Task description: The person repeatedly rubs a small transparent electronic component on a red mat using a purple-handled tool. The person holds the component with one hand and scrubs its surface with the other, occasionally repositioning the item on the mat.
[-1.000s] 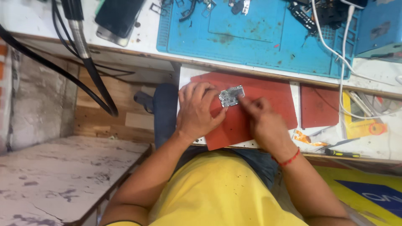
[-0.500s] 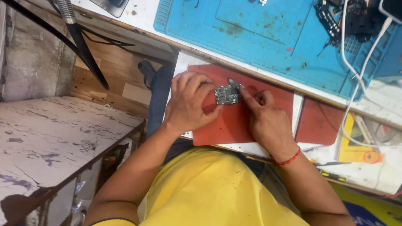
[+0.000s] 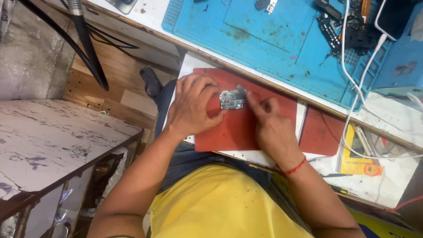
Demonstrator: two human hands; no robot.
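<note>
- Both hands sit lower-right in view than before; grip on board unchanged.
- Left hand (image 3: 194,105) grasps small circuit board (image 3: 232,99) at its edge, on red mat (image 3: 229,132).
- Right hand (image 3: 271,128) pinches a thin tool (image 3: 241,89), its tip touching the board.
- Blue mat (image 3: 282,35) lies beyond.

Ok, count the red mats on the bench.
2. The larger red mat lies under both hands and the small circuit board; the smaller red mat sits just right of it. Others may be hidden out of frame.
</note>
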